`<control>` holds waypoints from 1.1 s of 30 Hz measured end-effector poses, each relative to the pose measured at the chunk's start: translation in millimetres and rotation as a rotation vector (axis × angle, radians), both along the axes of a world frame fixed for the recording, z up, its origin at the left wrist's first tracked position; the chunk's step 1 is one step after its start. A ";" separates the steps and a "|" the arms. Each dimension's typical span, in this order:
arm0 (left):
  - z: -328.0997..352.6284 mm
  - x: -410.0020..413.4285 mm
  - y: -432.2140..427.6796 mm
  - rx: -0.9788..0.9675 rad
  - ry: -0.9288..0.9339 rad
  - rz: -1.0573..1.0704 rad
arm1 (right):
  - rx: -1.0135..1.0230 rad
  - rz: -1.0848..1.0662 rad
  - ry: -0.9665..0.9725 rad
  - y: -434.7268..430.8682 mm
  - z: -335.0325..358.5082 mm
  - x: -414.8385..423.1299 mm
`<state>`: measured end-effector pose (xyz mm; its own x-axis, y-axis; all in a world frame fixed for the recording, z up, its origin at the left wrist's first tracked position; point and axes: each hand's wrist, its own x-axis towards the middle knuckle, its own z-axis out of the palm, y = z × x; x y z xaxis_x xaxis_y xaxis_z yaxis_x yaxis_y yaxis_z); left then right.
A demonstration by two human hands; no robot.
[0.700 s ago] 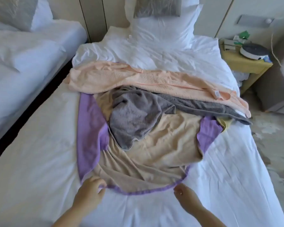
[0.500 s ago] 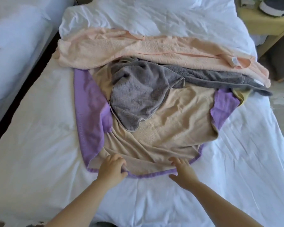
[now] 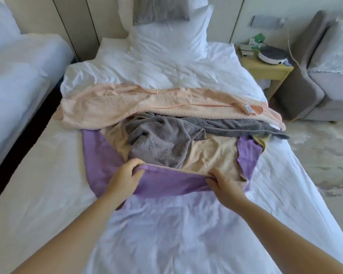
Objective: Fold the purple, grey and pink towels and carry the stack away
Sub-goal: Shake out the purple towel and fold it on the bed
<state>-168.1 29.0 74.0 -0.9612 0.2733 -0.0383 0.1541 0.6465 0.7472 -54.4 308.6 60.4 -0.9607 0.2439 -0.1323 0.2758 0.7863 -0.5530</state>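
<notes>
Head view: on the white bed (image 3: 38, 194), a person is beginning the first fold. At left, the left hand (image 3: 125, 176) is curling its fingers round the near hem of the purple towel (image 3: 99, 155). Half a second ago that hem was lying flat under both hands. It is now coming up and turning over away from the person, showing a purple band against the towel's beige side. At right, the right hand (image 3: 223, 183) is gripping the same hem. The purple towel is lying spread across the middle of the bed, with the grey towel (image 3: 162, 147) bunched on top of it. The pink towel (image 3: 147, 107) is draping across the far side, overlapping the grey one. Folding looks to be only starting. The grey towel is likely needing clearing first, or the fold risks trapping it.
</notes>
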 end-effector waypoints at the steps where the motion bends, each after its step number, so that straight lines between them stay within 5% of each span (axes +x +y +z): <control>1: 31.5 -15.0 4.1 0.079 0.054 -0.004 | 0.023 0.021 0.046 2.0 27.1 -10.6; 10: 284.5 -52.1 6.9 0.400 0.409 -0.104 | 0.005 0.112 0.512 13.1 261.9 -48.3; 17: 380.7 -30.3 7.3 0.667 0.610 -0.008 | -0.014 0.152 0.680 15.2 330.1 -52.8; 20: 385.4 -23.0 10.4 0.675 0.633 -0.031 | -0.013 0.126 0.553 19.2 302.5 -53.7; 24: 355.5 -35.5 -0.6 0.479 0.631 -0.004 | -0.298 -0.006 0.664 22.7 299.7 -53.3; 27: 312.6 -56.2 -21.6 0.127 0.552 0.057 | -0.483 0.070 0.632 16.3 316.8 -47.6; 30: 255.4 -65.7 -42.7 -0.218 0.368 0.112 | -0.463 0.214 0.511 3.7 316.3 -42.8; 33: 222.6 -64.8 -40.0 -0.060 0.170 0.188 | -0.446 0.244 0.410 -7.8 306.9 -44.6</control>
